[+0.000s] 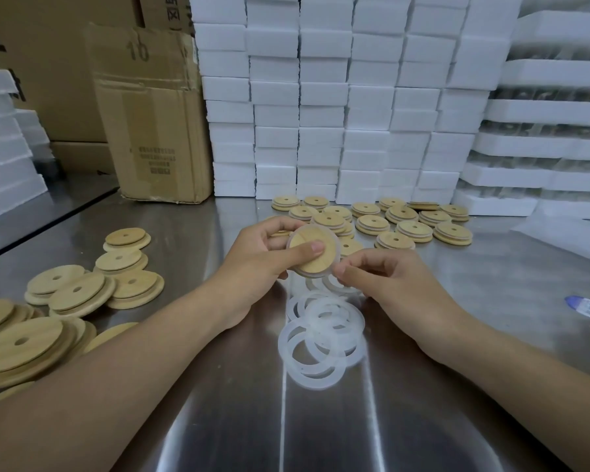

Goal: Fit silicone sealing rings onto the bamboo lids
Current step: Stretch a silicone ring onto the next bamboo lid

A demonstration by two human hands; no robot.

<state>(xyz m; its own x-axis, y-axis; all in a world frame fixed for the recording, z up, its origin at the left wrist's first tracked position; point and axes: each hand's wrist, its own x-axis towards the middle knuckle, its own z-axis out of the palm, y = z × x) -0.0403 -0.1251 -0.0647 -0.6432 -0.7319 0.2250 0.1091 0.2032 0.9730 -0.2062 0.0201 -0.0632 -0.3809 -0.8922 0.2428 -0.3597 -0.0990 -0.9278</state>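
**Ring going round a lid**

Beyond the fingers, white foam boxes (338,97) are standing stacked, with a cardboard box (150,114) to their left. On the steel table (457,267), piled lids (75,294) are lying left of the fingers and more lids (413,226) behind them; loose rings (321,332) are lying just beneath. The left hand (252,264) is gripping a lid (315,255), thumb covering its middle. The right hand (389,284) is pinching the ring (337,245) at its rim.

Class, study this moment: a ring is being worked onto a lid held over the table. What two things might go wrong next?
1. The right hand pinches the ring at one edge only, so it may seat unevenly or snap off the lid.
2. The left hand grips the lid with thumb and fingers above the loose rings; a slip could drop it and scatter them.
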